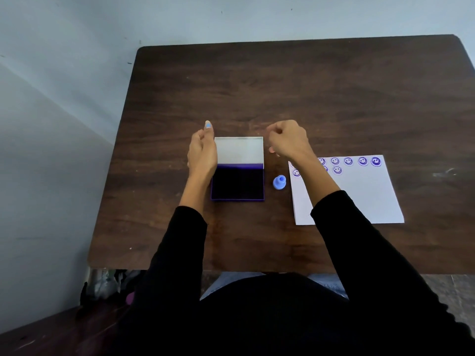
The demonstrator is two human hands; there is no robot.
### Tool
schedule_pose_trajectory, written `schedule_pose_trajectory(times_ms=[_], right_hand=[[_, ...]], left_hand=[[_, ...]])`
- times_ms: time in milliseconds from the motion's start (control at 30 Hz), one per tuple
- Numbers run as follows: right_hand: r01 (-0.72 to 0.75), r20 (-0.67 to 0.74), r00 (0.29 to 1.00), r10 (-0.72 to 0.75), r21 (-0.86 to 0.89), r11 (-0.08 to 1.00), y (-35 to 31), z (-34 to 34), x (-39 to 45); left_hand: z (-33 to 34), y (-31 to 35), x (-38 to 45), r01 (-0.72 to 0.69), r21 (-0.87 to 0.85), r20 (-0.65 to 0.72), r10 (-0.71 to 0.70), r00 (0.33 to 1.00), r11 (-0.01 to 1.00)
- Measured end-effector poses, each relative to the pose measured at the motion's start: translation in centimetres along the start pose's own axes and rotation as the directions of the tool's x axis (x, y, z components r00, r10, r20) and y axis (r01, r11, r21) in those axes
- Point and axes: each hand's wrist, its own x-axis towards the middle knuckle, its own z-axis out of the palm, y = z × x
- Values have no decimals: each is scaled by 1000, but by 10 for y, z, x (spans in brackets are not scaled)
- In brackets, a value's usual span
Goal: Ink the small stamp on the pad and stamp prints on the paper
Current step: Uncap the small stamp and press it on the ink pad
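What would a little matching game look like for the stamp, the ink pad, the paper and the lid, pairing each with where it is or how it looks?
Things:
1. small stamp
2. ink pad
3. paper
4. lid

Descriptions:
A. flipped open, pale inside showing, between the two hands
B. dark purple surface, uncovered
C. light blue, standing alone on the table, in neither hand
D. white, with smiley prints along its far edge

Pairs: 1-C, 2-B, 3-D, 4-A

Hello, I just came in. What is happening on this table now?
A person is stamping smiley prints. Both hands are at the lid of the open ink pad: the left hand beside its left edge, the right hand by its right. The small blue stamp stands unheld between pad and paper, which already carries several prints.
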Motion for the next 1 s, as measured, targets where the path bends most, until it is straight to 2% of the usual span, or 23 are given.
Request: schedule_pose_trajectory(times_ms=[133,267,400,533,667,767,867,1000], right_hand=[[20,-35,999,-21,-32,999,9,-19,-7],[15,35,999,-7,-224,974,16,-26,-18],[22,84,996,5,-317,948,27,-13,-35],[75,14,997,-75,-327,942,42,2,-44],[117,-36,991,-129,-237,964,55,6,-47],[97,-42,994,-100,-76,992,59,2,-48],[72,-16,997,-71,68,995,60,-3,-51],[29,7,1000,-31,147,989,61,-7,-55]], left_hand=[[-2,-14,-16,-189,153,127,171,977,970],[11,-23,-39,-375,323,253,302,919,869],[24,-26,-56,-432,390,326,317,890,813],[31,-26,-68,-487,456,348,354,868,744],[39,-31,-79,-514,522,319,404,858,681],[44,-35,-85,-520,573,277,447,850,634],[48,-40,-92,-507,564,219,473,853,652],[52,-43,-96,-502,529,181,487,855,684]])
